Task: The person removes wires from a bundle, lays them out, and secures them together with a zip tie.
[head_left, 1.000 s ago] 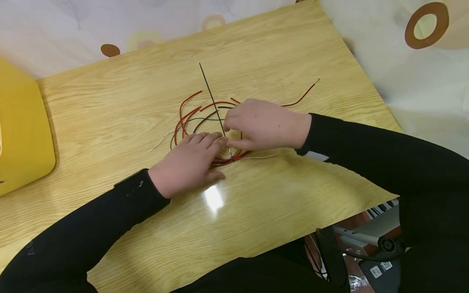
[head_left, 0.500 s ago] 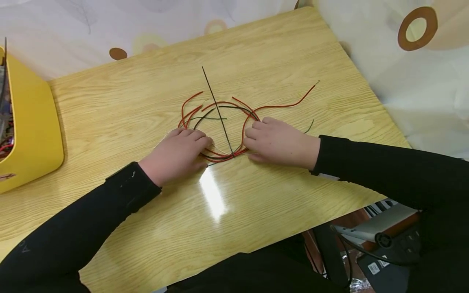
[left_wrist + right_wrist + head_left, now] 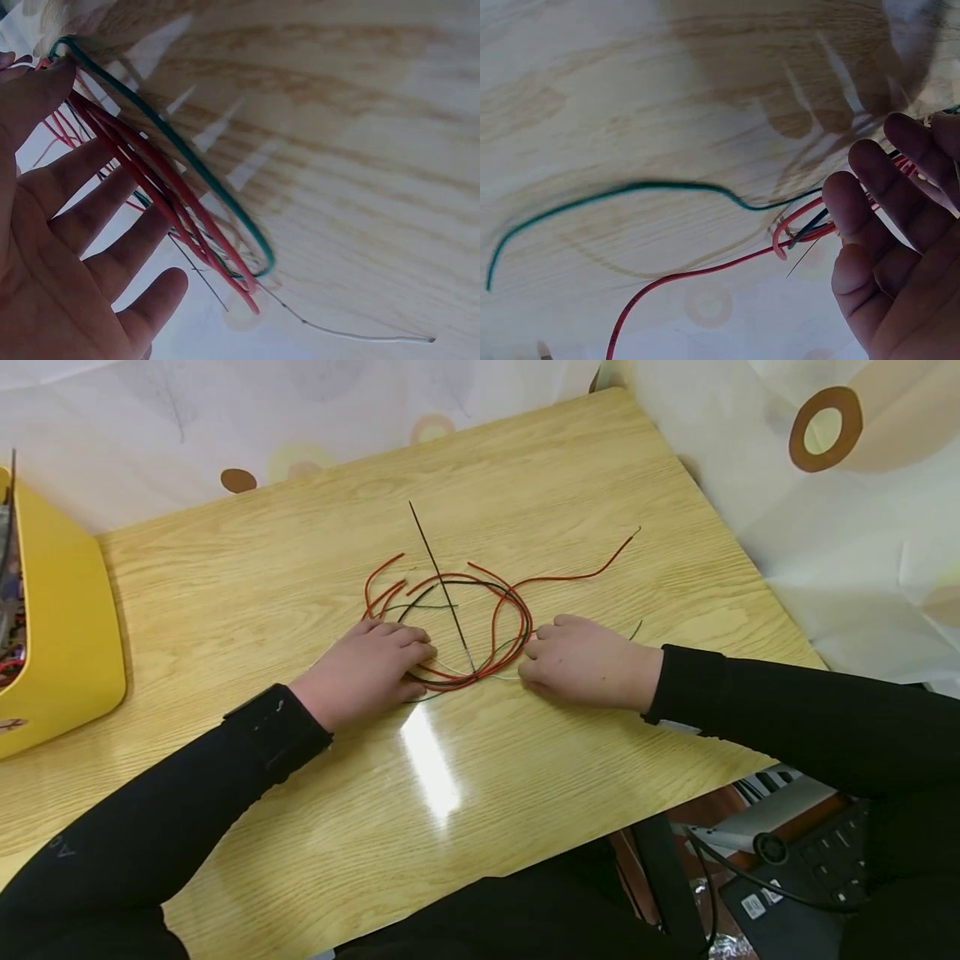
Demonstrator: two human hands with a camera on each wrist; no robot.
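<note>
A loose coil of red, green and black wires [image 3: 465, 627] lies mid-worktop [image 3: 225, 585]. The left hand [image 3: 363, 672] rests flat on its left edge, fingers straight; the right hand [image 3: 588, 662] touches its right edge, fingers relaxed, gripping nothing. A yellow box [image 3: 60, 627] sits far left.

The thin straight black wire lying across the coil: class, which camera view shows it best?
Head view: the thin straight black wire shows end to end, crossing the coil of red and green wires. The left wrist view catches only a dark sliver; the right wrist view shows perhaps its tip.
</note>
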